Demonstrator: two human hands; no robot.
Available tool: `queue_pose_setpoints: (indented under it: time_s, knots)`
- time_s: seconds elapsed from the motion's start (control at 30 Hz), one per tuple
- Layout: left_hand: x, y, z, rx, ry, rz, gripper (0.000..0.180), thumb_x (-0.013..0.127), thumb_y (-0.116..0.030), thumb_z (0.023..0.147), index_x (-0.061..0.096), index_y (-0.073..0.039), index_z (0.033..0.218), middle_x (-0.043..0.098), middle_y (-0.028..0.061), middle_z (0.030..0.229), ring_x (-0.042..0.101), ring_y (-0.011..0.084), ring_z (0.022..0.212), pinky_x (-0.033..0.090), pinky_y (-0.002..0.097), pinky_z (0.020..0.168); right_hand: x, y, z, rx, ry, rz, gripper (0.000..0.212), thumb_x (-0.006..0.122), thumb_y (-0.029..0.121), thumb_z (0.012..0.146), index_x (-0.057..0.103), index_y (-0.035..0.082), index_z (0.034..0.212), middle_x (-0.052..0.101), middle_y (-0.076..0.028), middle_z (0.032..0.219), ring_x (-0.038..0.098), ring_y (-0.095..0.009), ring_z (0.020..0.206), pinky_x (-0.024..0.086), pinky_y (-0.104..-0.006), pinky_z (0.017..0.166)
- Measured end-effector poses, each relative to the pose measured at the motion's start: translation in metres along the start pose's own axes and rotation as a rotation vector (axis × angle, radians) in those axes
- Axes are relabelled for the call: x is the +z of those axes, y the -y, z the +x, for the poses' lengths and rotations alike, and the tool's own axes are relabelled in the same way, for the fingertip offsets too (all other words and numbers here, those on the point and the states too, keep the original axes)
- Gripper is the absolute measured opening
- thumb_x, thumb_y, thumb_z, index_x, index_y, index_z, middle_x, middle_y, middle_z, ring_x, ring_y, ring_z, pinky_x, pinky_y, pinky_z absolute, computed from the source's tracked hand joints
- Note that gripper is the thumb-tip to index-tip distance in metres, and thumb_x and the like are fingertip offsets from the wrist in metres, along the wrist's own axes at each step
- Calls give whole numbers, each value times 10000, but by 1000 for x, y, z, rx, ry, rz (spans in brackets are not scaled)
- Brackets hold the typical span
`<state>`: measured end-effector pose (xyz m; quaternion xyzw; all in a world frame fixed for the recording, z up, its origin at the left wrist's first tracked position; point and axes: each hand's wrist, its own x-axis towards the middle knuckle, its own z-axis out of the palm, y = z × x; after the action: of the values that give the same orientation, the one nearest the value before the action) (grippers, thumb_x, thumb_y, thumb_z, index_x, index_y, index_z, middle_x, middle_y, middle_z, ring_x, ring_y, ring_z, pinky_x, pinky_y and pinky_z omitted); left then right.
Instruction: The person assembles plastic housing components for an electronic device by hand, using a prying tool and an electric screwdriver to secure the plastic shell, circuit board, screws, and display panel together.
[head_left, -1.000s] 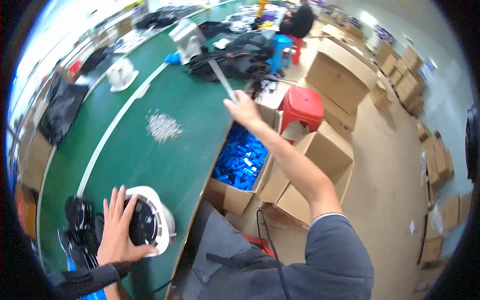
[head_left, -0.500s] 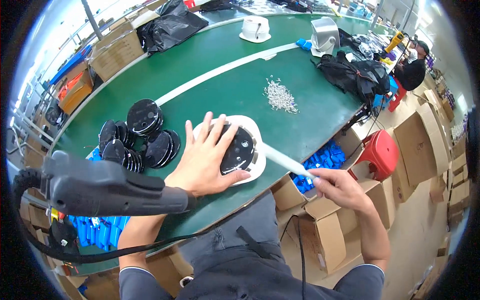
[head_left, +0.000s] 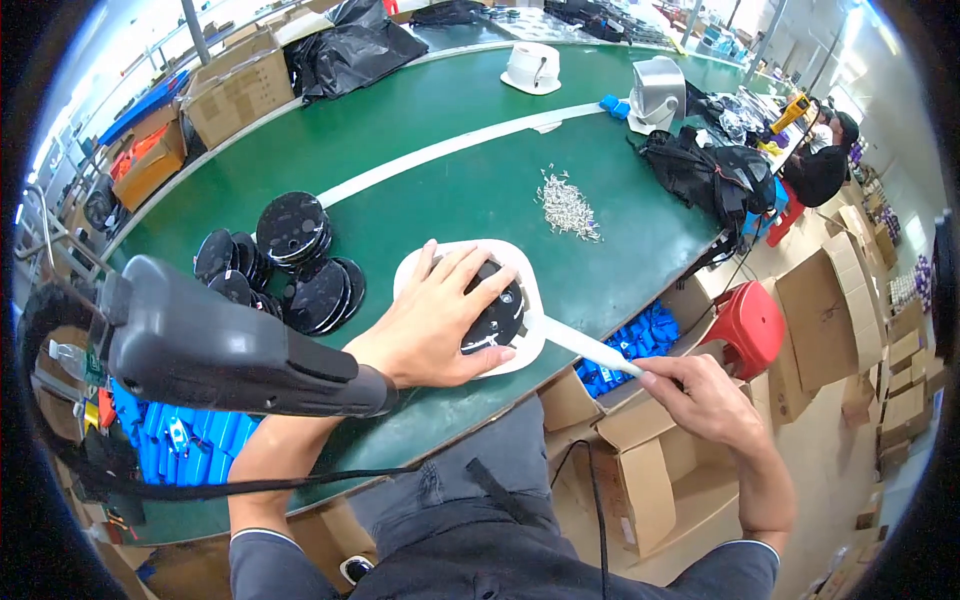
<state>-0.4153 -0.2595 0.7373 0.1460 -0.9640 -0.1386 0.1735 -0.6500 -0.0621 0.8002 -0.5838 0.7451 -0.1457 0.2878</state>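
On the green table in front of me sits a white rounded housing (head_left: 533, 290) with a black disc (head_left: 497, 335) inside it. My left hand (head_left: 440, 318) lies over the disc with its fingers spread, hiding much of its left side. Lower right of the housing, my right hand (head_left: 705, 400) is closed around the end of a long white flat bar (head_left: 590, 348). The bar's other end meets the housing's right rim; whether it is fixed there I cannot tell. Left of my left hand stand stacks of black discs (head_left: 293, 228).
A black handheld tool (head_left: 235, 340) juts across my left forearm. Blue wrapped packs (head_left: 190, 440) lie at left, more in a carton (head_left: 640, 470) at right. Loose screws (head_left: 567, 207) are heaped beyond the housing. A red stool (head_left: 745, 325) stands right; a person (head_left: 828, 165) sits farther off.
My right hand and the bar's held end have shifted slightly right and down. The housing sits a little farther right and lower in view, my left hand still on it.
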Motion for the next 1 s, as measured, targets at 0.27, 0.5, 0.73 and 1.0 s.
queue_pose_setpoints:
  time_s: [0.27, 0.5, 0.73, 1.0]
  knots:
    - [6, 1, -2, 46, -139, -64, 657, 703, -335, 739, 470, -84, 1300, 441, 235, 1264, 428, 429, 1196, 326, 526, 1034, 5, 18, -7, 79, 21, -26, 192, 515, 169, 934, 636, 39, 1008, 591, -207, 700, 589, -374, 626, 438, -425, 567]
    - [3, 0, -4, 37, -143, -87, 643, 717, -287, 717, 485, -54, 1269, 456, 225, 1232, 423, 414, 1193, 365, 489, 997, 24, -6, 3, -8, 45, 73, 186, 487, 176, 959, 602, 42, 1019, 554, -186, 651, 562, -350, 578, 428, -407, 544]
    - [7, 3, 0, 0, -147, -147, 738, 752, -288, 673, 445, -9, 1284, 468, 212, 1289, 418, 402, 1230, 335, 465, 1042, 38, -34, 10, 11, 105, 205, 223, 477, 197, 973, 621, 39, 1037, 512, -101, 632, 526, -199, 567, 427, -359, 550]
    - [7, 2, -3, 46, -203, -36, 631, 721, -307, 709, 486, -14, 1216, 485, 197, 1203, 450, 386, 1166, 365, 469, 990, 24, -6, 2, -87, -2, 2, 164, 480, 193, 969, 551, 48, 943, 528, -188, 623, 550, -380, 576, 408, -439, 526]
